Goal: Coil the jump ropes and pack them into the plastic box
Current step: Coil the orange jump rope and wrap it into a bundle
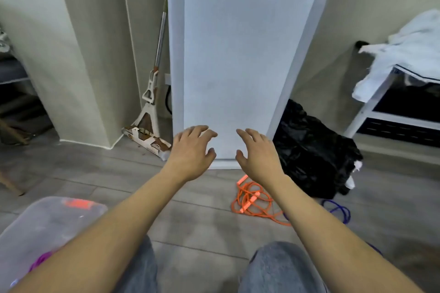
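A tall white panel (233,54) stands at twelve o'clock on grey plank flooring (190,226). The plastic box (47,223), at eight o'clock, already holds a purple rope (39,260). The orange jump rope (252,200) and a blue rope (339,209) lie loose at three o'clock, seemingly uncoiled. Left hand (190,150) and right hand (258,153) reach forward, fingers relaxed, holding nothing.

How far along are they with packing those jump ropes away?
Partly done, it seems: the plastic box already holds a purple rope and something orange. Nothing is in hand; the left hand and right hand are both open and empty. The orange rope and blue rope lie loose on the floor.
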The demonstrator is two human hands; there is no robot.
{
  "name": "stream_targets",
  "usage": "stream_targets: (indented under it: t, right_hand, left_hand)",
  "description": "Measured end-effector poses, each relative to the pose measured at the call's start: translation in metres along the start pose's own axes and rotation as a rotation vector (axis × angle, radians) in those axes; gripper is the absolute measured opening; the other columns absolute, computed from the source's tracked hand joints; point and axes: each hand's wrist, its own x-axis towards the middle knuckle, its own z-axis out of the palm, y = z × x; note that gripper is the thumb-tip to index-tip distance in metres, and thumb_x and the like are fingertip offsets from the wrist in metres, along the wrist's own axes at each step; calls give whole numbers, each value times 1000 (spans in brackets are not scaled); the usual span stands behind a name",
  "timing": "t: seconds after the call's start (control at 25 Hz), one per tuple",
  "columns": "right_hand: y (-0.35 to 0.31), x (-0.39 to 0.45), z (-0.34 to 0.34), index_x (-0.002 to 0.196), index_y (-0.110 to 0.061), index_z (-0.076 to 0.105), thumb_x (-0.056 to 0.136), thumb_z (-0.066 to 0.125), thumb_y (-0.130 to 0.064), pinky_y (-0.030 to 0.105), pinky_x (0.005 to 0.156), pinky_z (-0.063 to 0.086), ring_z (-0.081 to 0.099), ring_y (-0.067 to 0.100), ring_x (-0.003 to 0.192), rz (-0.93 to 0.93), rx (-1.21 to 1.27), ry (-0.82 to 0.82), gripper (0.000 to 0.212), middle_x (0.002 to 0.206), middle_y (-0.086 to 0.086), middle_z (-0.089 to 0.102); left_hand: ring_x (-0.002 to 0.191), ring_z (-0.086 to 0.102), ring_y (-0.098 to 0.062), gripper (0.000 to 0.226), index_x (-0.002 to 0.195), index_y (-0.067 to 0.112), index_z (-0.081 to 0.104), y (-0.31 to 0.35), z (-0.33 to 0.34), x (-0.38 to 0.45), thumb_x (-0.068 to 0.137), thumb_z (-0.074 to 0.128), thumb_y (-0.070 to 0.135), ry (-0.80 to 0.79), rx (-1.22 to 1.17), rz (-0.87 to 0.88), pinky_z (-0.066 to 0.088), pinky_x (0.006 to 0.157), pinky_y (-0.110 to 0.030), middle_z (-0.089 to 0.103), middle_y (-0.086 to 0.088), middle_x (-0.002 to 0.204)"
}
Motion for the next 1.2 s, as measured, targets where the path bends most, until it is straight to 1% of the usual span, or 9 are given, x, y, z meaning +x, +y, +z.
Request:
stream_targets:
  t: [0.16, 0.28, 0.52, 0.72, 0.84, 0.92, 1.04, 1.12, 1.2]
  right_hand:
    - [62, -20, 4, 147, -23, 44, 90, 58, -31, 44, 101, 42, 51, 31, 125, 100, -19, -23, 60, 145, 5, 49]
    - [103, -28, 29, 145, -22, 46, 87, 59, -30, 44, 98, 44, 53, 30, 121, 146, -24, -54, 60, 140, 4, 52]
    - [173, -53, 141, 136, -20, 55, 82, 61, -33, 45, 94, 46, 56, 31, 117, 261, 50, -158, 56, 129, 4, 59]
    - [207, -66, 252, 137, -26, 53, 82, 53, -37, 44, 97, 44, 55, 31, 120, 360, 98, -295, 56, 132, 2, 59]
    - [224, -69, 321, 138, -28, 53, 84, 45, -43, 45, 97, 44, 54, 33, 119, 370, 94, -382, 57, 132, 4, 58]
    - [234, -69, 359, 142, -28, 50, 85, 54, -43, 46, 99, 42, 53, 34, 122, 348, 52, -459, 59, 137, 7, 55]
    - [249, -58, 402, 150, -27, 42, 80, 67, -38, 50, 110, 34, 44, 37, 134, 296, -16, -496, 75, 149, 13, 45]
    - [260, -49, 418, 154, -27, 35, 79, 66, -37, 52, 116, 28, 37, 37, 141, 325, -30, -520, 82, 155, 14, 38]
    - [269, -43, 429, 153, -26, 35, 82, 65, -38, 50, 115, 30, 43, 39, 136, 381, -11, -596, 78, 156, 14, 35]
  left_hand:
    - [139, 35, -22, 44, 136, 32, 51, 34, 44, 20, 93, 52, 32, -55, -8, 53, 27, 108, -42, 43, 5, 149]
    - [136, 38, -24, 47, 137, 30, 50, 48, 91, 37, 90, 54, 28, -104, -9, 80, 30, 106, -42, 46, 4, 146]
    - [130, 44, -27, 52, 137, 28, 50, 45, 215, 37, 85, 56, 29, -265, -72, 21, 35, 102, -43, 47, 1, 145]
    - [122, 53, -29, 58, 128, 27, 58, 19, 316, 29, 78, 34, 44, -327, -92, 16, 42, 97, -46, 57, 0, 136]
    - [127, 50, -26, 58, 131, 29, 56, 0, 371, 19, 78, 35, 41, -431, -67, 5, 40, 100, -44, 54, 3, 139]
    - [126, 51, -26, 57, 131, 29, 55, -13, 401, 8, 77, 39, 36, -490, -47, 6, 40, 99, -44, 54, 4, 138]
    - [126, 52, -27, 57, 132, 28, 56, -29, 431, -3, 77, 40, 34, -563, -27, 8, 41, 99, -44, 55, 3, 138]
    - [129, 49, -26, 58, 135, 30, 53, -36, 441, -4, 78, 43, 33, -601, -21, 12, 39, 102, -44, 52, 3, 141]
    - [129, 48, -25, 59, 136, 30, 52, -42, 450, -2, 78, 41, 34, -615, -15, 19, 39, 103, -42, 52, 5, 141]
